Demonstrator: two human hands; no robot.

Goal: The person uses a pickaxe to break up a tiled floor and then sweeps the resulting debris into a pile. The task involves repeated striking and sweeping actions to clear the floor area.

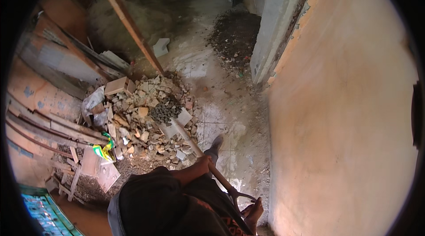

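Observation:
My left hand [203,165] is wrapped around the wooden shaft of a shovel [187,139]. Lower in the view, my right hand [254,210] grips the D-shaped handle at its near end. A load of dark grey gravel [166,109] lies on the blade, whose pale surface [169,130] shows at the edges. The blade is over a heap of broken masonry rubble [149,138]; whether it touches the heap I cannot tell. My booted foot [217,143] is on the tiled floor just right of the shaft.
A slanting wooden pole [132,32] meets the far side of the rubble. A dark gravel pile [237,35] lies by the door jamb [274,20]. The plastered wall [332,129] runs close on my right. Long planks [54,126] and a green-yellow plastic bag [105,149] are at left.

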